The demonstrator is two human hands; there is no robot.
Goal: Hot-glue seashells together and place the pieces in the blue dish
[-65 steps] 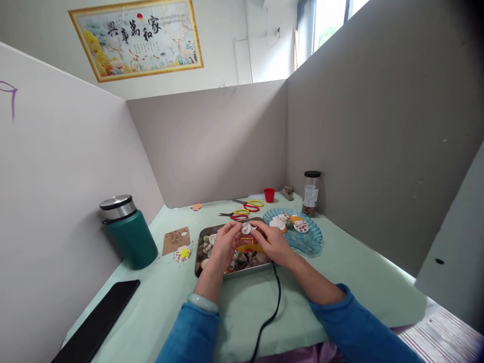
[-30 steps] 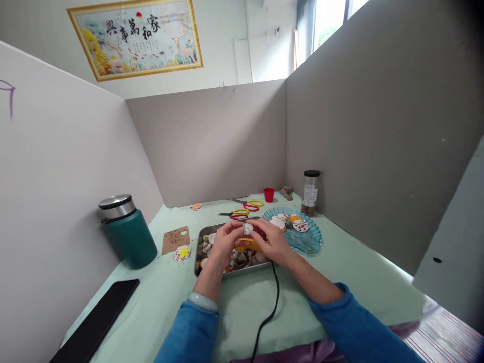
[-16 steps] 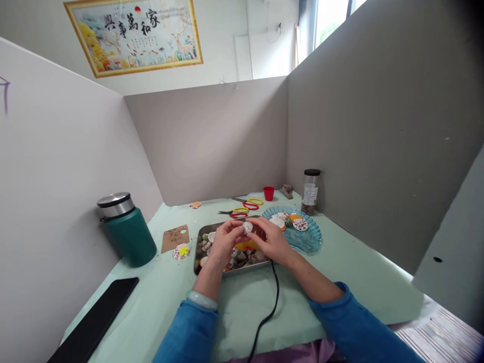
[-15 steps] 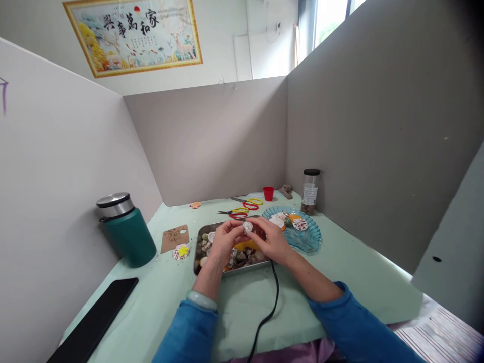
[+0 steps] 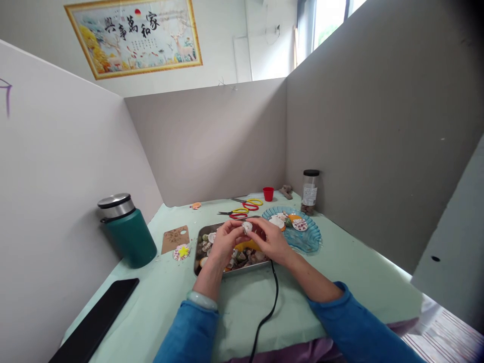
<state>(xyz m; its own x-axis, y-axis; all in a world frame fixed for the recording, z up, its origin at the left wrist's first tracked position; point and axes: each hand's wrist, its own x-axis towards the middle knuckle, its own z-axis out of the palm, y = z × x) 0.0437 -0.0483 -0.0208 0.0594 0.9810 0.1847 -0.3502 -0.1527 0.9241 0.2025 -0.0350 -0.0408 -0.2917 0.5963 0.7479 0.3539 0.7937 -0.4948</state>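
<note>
Between the fingertips of both hands is a small whitish seashell (image 5: 247,227), held above a metal tray (image 5: 247,268). My left hand (image 5: 227,239) pinches it from the left, and my right hand (image 5: 272,239) grips it from the right. Shells and small stones (image 5: 239,257) fill the tray under my hands, with a yellow piece (image 5: 249,245) among them; my hands hide part of the tray. A black cable (image 5: 274,292) runs from the tray's front edge toward me.
Behind the tray lie scissors (image 5: 238,214) and a second pair (image 5: 251,203). A blue plate (image 5: 312,237) with shells and discs stands right, near a lidded jar (image 5: 310,194) and red cup (image 5: 268,193). Left are a green bottle (image 5: 130,234), brown card (image 5: 174,239) and black slab (image 5: 98,317).
Both hands keep hold of the shell in nearly the same place. The whole view has shifted very slightly; nothing on the table has visibly moved.
</note>
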